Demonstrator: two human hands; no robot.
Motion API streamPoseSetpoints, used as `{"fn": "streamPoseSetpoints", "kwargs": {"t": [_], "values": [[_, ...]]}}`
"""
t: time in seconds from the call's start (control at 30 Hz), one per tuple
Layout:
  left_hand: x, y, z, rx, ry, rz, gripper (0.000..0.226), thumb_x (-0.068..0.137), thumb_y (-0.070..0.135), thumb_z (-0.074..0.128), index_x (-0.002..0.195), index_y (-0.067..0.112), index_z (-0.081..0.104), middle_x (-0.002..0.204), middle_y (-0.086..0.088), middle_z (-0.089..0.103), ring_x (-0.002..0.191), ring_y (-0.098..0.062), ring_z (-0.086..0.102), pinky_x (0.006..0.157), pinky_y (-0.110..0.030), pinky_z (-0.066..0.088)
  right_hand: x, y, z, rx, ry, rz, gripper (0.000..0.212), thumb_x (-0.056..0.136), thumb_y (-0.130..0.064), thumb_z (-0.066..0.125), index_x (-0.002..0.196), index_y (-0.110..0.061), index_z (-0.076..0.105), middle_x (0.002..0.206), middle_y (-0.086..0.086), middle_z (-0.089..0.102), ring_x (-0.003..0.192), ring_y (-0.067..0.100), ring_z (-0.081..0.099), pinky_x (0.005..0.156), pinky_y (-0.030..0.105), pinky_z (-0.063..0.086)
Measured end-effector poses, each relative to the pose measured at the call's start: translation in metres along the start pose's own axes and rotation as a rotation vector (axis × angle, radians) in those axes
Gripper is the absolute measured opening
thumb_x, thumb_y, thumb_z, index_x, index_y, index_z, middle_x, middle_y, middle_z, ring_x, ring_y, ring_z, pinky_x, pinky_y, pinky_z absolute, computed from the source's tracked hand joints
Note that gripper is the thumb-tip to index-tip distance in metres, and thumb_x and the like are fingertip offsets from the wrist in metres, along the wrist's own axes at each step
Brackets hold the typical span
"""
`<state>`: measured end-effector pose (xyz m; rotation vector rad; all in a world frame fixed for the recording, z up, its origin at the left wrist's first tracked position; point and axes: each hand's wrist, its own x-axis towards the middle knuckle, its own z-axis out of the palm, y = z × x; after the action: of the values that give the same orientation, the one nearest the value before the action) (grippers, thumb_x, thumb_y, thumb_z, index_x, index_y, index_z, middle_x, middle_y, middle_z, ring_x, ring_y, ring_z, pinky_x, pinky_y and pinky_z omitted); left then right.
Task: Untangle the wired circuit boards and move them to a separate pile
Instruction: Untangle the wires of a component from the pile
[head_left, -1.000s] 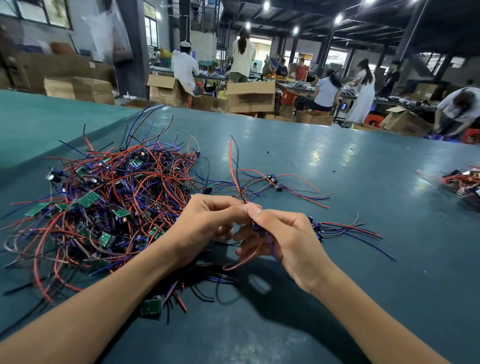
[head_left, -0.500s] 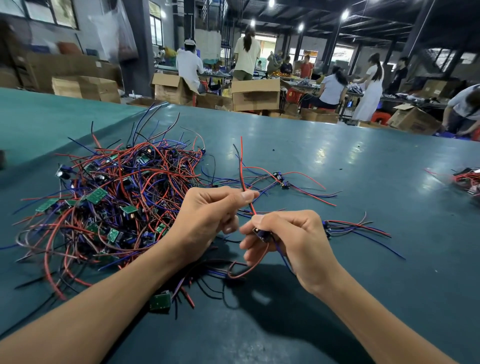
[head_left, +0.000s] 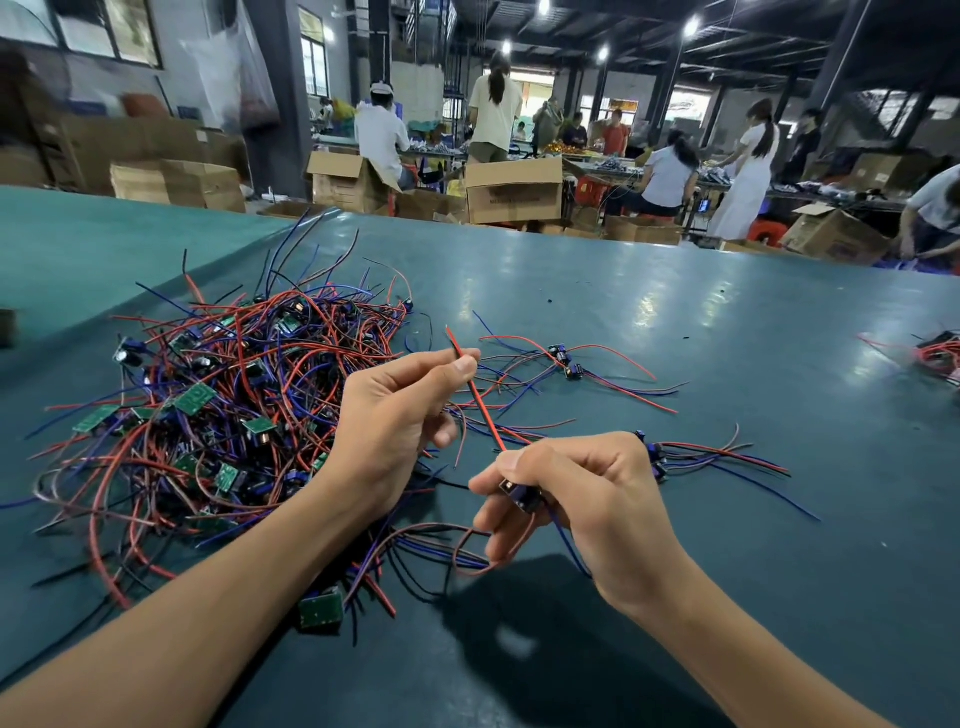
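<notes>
Pinching a red wire (head_left: 480, 405) between thumb and forefinger, the left hand (head_left: 395, 421) hovers at the right edge of the tangled pile (head_left: 218, 415), a heap of red, blue and black leads with small green boards on the teal bench (head_left: 727, 338). The right hand (head_left: 587, 499), farther right of that pile, curls its fingers round a small dark circuit board (head_left: 517, 493); the red wire runs straight from it up to the left hand, and a blue lead and a red loop hang beneath. Right of the pile lie the separated boards (head_left: 566, 364), their wires spread flat, with more behind the right hand. A single green board (head_left: 321, 610) sits at the pile's near edge, beside the left forearm.
</notes>
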<state>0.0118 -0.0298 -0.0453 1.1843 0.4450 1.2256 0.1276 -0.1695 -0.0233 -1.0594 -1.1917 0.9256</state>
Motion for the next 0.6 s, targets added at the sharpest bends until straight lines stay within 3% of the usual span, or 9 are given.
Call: {"fn": "streamPoseSetpoints", "kwargs": {"t": [0.1, 0.2, 0.37, 0.5, 0.53, 0.6], "values": [[0.000, 0.002, 0.000, -0.003, 0.005, -0.015, 0.016, 0.087, 0.007, 0.073, 0.101, 0.007, 0.080, 0.073, -0.010, 0.049, 0.052, -0.011, 0.037, 0.040, -0.021, 0.034, 0.000, -0.001, 0.001, 0.007, 0.003, 0.024, 0.026, 0.083, -0.015, 0.059, 0.074, 0.002, 0.076, 0.065, 0.026, 0.068, 0.047, 0.034, 0.063, 0.047, 0.036, 0.054], [0.001, 0.004, 0.000, -0.044, 0.024, -0.032, 0.019, 0.089, 0.008, 0.070, 0.105, 0.013, 0.080, 0.073, -0.004, 0.060, 0.048, -0.009, 0.046, 0.038, -0.019, 0.034, 0.002, -0.001, 0.001, 0.013, 0.004, 0.056, 0.027, 0.081, -0.016, 0.060, 0.073, 0.005, 0.074, 0.066, 0.027, 0.067, 0.047, 0.033, 0.063, 0.047, 0.036, 0.055], [0.003, 0.006, 0.002, -0.051, 0.078, -0.030, 0.020, 0.097, 0.031, 0.064, 0.100, 0.019, 0.080, 0.065, -0.002, 0.058, 0.038, -0.009, 0.047, 0.037, -0.018, 0.034, 0.002, 0.002, -0.001, 0.007, -0.012, 0.050, 0.026, 0.083, -0.016, 0.060, 0.075, 0.004, 0.075, 0.068, 0.026, 0.069, 0.051, 0.034, 0.065, 0.051, 0.037, 0.056], [0.000, 0.013, 0.006, -0.093, -0.087, -0.207, 0.059, 0.091, 0.060, 0.048, 0.133, 0.020, 0.060, 0.096, -0.010, 0.076, 0.066, -0.020, 0.070, 0.042, -0.025, 0.047, 0.012, 0.003, -0.009, 0.011, 0.114, -0.053, 0.026, 0.086, -0.021, 0.060, 0.082, -0.005, 0.080, 0.079, 0.018, 0.074, 0.074, 0.030, 0.071, 0.061, 0.039, 0.058], [-0.003, 0.014, 0.009, -0.042, -0.156, -0.213, 0.063, 0.091, 0.060, 0.047, 0.134, 0.016, 0.058, 0.103, -0.012, 0.076, 0.075, -0.022, 0.072, 0.047, -0.027, 0.052, 0.014, 0.003, -0.012, 0.003, 0.161, -0.072, 0.027, 0.087, -0.024, 0.060, 0.086, -0.008, 0.081, 0.085, 0.014, 0.076, 0.082, 0.027, 0.071, 0.065, 0.038, 0.057], [-0.012, 0.018, 0.018, 0.167, -0.305, -0.088, 0.046, 0.100, 0.050, 0.050, 0.123, 0.016, 0.070, 0.107, -0.009, 0.077, 0.091, -0.023, 0.075, 0.066, -0.030, 0.060, 0.017, 0.001, -0.017, 0.032, 0.223, -0.082, 0.025, 0.091, -0.025, 0.060, 0.093, -0.013, 0.082, 0.094, 0.007, 0.078, 0.090, 0.021, 0.071, 0.074, 0.033, 0.056]]}}
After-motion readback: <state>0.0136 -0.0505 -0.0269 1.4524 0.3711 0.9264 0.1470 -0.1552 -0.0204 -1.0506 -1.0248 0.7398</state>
